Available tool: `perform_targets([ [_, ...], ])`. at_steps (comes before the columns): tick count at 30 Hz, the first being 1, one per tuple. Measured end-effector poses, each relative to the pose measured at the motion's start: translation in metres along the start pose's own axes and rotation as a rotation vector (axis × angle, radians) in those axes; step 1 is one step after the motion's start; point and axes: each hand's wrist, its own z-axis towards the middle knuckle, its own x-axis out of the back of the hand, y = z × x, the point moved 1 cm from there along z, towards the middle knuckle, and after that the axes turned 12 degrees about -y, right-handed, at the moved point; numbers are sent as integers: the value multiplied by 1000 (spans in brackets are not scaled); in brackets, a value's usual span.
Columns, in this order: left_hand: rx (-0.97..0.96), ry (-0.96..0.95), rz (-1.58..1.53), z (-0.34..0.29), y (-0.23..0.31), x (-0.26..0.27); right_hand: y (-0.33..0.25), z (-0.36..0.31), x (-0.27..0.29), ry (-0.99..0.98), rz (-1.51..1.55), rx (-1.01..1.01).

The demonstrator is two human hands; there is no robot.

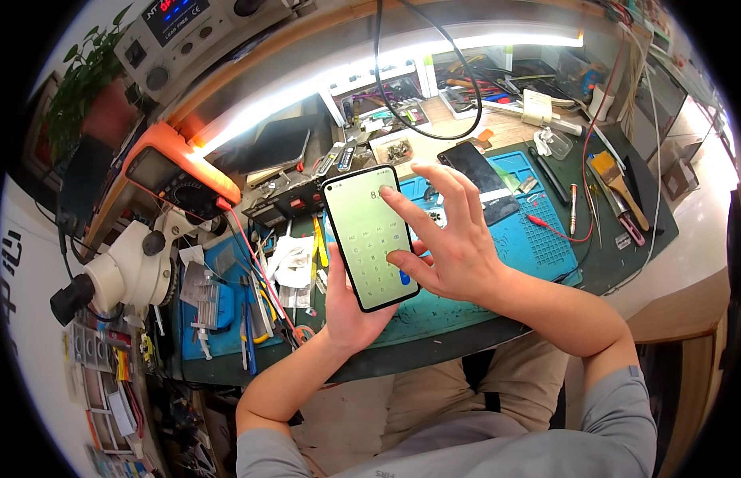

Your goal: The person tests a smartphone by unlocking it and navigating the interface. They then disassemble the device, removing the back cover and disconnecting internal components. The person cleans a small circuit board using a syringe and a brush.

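Observation:
A black-framed smartphone (pixel 362 263) is held up over the bench with its lit, pale green screen showing a calculator keypad. My left hand (pixel 350 319) grips it from below, the thumb along its left edge and the palm behind its lower end. Over the right side of the screen hovers my right hand (pixel 458 239), its fingers spread and holding nothing. Its index fingertip is at the upper part of the display and the thumb tip near the lower right keys; whether either touches the glass, I cannot tell. Behind lies a dark phone (pixel 471 169) on the blue mat.
A blue repair mat (pixel 529 247) covers the bench. On the left stand a white microscope (pixel 119 275) and an orange multimeter (pixel 179 171). Pliers and tweezers (pixel 255 315) lie front left; a brush (pixel 613 179) and a red test lead (pixel 565 235) lie right. A black cable loop (pixel 474 95) hangs above.

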Motion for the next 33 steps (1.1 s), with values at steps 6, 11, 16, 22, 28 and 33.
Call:
perform_targets([
  [6, -8, -42, 4, 1, -1, 0, 1, -1, -2, -24, 25, 6],
  [11, -7, 8, -17, 1, -2, 0, 2, -2, -2, -21, 11, 6],
  [16, -9, 21, -21, 0, -2, 1, 0, -1, -2, 8, 1, 8],
  [22, -9, -31, 1, 1, -2, -1, 1, -1, -3, -18, 25, 9],
  [28, -5, -24, 11, 1, -2, -2, 1, -1, -3, -23, 27, 15],
  [33, 3, -25, 20, 0, -2, 0, 1, -1, -3, -22, 31, 13],
])
